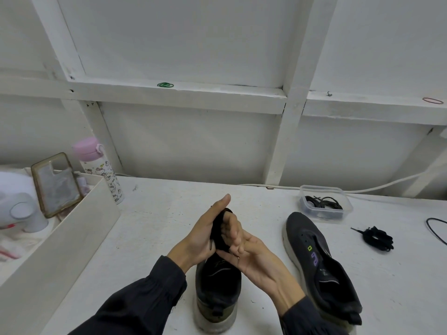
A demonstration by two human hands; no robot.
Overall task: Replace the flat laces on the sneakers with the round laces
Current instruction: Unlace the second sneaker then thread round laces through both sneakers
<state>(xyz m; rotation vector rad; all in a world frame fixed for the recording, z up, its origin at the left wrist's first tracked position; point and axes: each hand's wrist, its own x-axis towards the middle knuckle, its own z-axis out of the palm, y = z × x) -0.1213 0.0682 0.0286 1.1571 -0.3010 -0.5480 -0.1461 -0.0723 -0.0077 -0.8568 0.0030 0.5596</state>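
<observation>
Both hands, the left hand point(202, 238) and the right hand point(251, 257), hold a bunched black shoelace point(219, 226) at centre frame.
The left hand's grip wraps round the bunch, thumb pointing up; the right hand's grip closes on it from the other side, fingers curled against it. Whether this lace is flat or round cannot be told. Just below, a dark fabric sneaker with a pale sole point(217, 293) stands on the white counter point(157, 213), heel nearest the camera. A second dark sneaker point(321, 267) lies at lower right. Above it, a clear plastic tub point(319, 187) holds black laces, and a loose coil of black lace point(377, 238) lies near the right edge.
</observation>
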